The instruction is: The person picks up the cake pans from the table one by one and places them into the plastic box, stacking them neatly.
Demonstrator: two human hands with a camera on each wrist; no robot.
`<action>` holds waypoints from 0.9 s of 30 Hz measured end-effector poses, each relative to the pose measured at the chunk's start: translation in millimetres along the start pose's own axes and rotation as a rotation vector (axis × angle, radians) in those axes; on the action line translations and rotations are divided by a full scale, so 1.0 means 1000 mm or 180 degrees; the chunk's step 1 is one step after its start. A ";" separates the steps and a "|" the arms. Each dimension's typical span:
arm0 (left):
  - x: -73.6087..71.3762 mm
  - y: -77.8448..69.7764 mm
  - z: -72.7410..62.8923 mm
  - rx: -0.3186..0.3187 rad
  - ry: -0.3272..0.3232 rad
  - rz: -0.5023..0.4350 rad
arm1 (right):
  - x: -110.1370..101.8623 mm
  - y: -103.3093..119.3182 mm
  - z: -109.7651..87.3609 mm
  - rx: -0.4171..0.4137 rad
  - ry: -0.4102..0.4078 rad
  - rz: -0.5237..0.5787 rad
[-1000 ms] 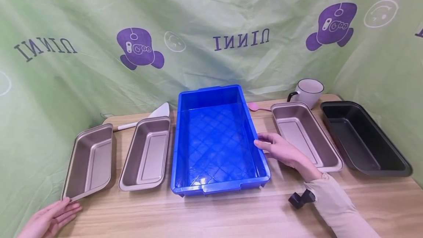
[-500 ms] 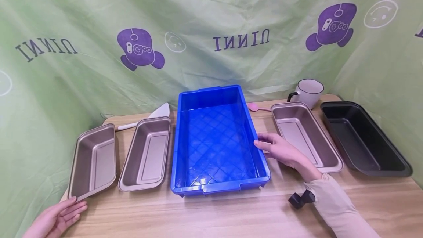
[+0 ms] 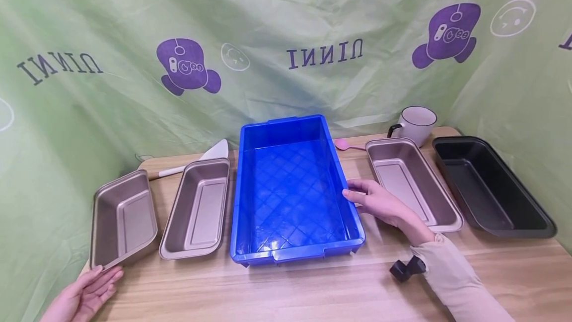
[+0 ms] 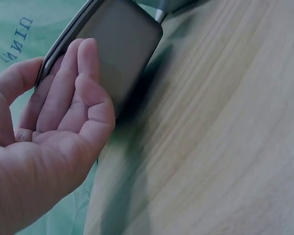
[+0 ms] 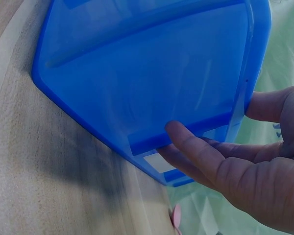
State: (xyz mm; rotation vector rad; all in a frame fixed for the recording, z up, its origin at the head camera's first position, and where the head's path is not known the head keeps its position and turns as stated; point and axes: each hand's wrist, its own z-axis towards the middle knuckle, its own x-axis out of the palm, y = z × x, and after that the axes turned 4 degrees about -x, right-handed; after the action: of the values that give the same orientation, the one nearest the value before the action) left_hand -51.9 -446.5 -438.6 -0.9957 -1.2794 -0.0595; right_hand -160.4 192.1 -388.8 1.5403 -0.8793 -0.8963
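Note:
My left hand [image 3: 89, 294] holds the near rim of the leftmost brown loaf pan [image 3: 137, 215], thumb on top and fingers underneath. That pan sits tilted at the table's left edge; in the left wrist view the fingers lie along its outer wall [image 4: 122, 44]. Mid-table stands a large blue plastic bin [image 3: 290, 193] with nothing in it. On its right side my right hand [image 3: 380, 202] grips the rim, the thumb over the edge. Its fingers [image 5: 196, 152] press the outer wall from below in the right wrist view.
A second brown loaf pan [image 3: 201, 207] stands left of the bin. To the right are a third brown pan [image 3: 411, 183] and a black loaf pan [image 3: 487, 193]. Behind lie a white spatula [image 3: 214, 152], a pink spoon [image 3: 343, 144] and a mug [image 3: 417, 125]. Green curtain [image 3: 268, 24] surrounds the table.
My left hand has moved slightly right, bringing the near end of the leftmost pan with it; that pan has turned and tilted a little. The right hand and the bin have stayed put.

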 end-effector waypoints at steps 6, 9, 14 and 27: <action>0.015 0.003 0.005 0.0290 -0.0111 0.0134 | 0.000 0.000 0.000 0.0001 -0.0007 -0.0026; 0.022 0.005 0.008 0.0552 -0.0210 0.0330 | 0.000 0.000 0.000 0.0007 -0.0001 -0.0043; 0.034 0.005 0.017 0.1009 -0.0358 0.0688 | 0.001 0.000 0.000 0.0001 -0.0001 -0.0058; 0.070 -0.007 0.044 0.1321 -0.0757 0.0952 | 0.001 0.000 0.000 -0.0029 0.0029 -0.0014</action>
State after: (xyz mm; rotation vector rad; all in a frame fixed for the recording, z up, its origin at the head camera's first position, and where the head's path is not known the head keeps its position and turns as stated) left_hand -65.5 -389.4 -380.3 -0.8362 -1.2747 0.5490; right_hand -160.3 191.0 -388.7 1.5377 -0.8645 -0.8946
